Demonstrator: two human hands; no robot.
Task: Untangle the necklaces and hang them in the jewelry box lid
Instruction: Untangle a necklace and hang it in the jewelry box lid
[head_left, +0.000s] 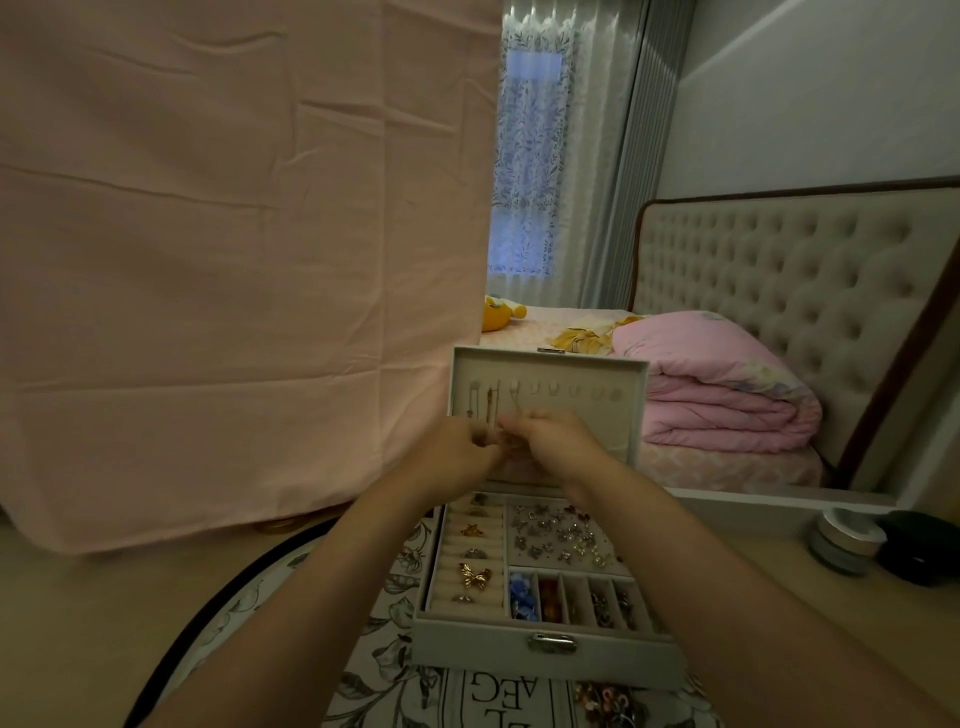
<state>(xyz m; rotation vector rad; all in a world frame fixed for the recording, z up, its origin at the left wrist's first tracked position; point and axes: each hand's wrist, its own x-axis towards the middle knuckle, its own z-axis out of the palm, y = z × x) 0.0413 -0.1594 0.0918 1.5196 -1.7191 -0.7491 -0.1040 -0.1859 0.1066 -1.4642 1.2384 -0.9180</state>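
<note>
The jewelry box (545, 656) stands open on a round mat with a flower pattern (384, 670), which lies on the worktop (78, 623). Its lid (640, 410) is upright, with the inner side facing the person. Near the left end of the lid's top row of hooks, two necklaces (480, 402) hang straight down, just beside each other.

A third thin necklace (514, 397) hangs from the next hook to the right, and it runs down to the fingertips of the right hand (553, 441). This hand is raised in front of the lid with curled fingers and pinches the chain. The left hand (460, 454) is just beside it, with the fingers also curled and the tips touching the same place. The chain is too fine there, so I cannot tell if the left hand grasps it too.

Under the forearms, the base of the box shows ring rolls with a gold butterfly piece (474, 577), a square compartment with many small earrings (561, 535), and narrow compartments with blue (519, 597) and orange (548, 597) pieces. A small heap of jewelry (608, 701) lies on the mat in front of the box.

A pink cloth (234, 260) hangs at the left. At the right are a round jar (847, 540), a bed with a folded pink quilt (727, 400) and a tufted headboard (805, 291).
</note>
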